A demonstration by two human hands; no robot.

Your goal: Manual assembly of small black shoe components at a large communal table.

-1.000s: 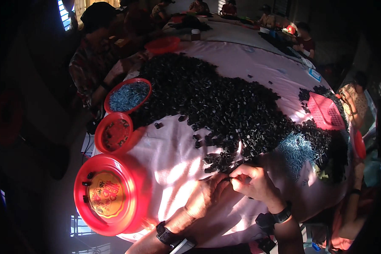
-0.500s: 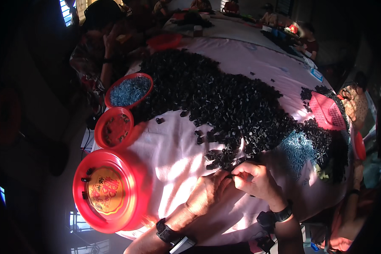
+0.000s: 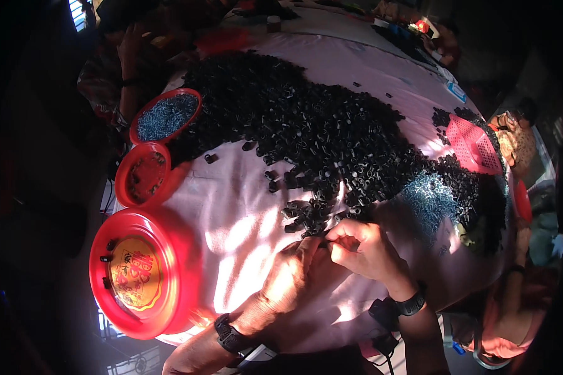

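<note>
Black heap [image 3: 306, 125] ends just beyond hands [image 3: 286, 275] [image 3: 370, 253], together, pinching small dark piece [image 3: 323, 245]; pink cloth [image 3: 219, 194] spans left to red basin [image 3: 172, 262].

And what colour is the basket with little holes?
The basket is pink, best seen in the head view.

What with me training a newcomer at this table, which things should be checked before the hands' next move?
1. Left hand and right hand close together over the cloth: ok.
2. Grip on the small dark piece between their fingertips secure: cannot tell; the fingers hide most of it.
3. Heap of black pieces just beyond the hands: ok.
4. All black pieces gathered in the heap or in dishes: not ok; a stray piece lies apart on the cloth.
5. Large red tray with spare room: ok, a few black pieces at its left side.
</note>
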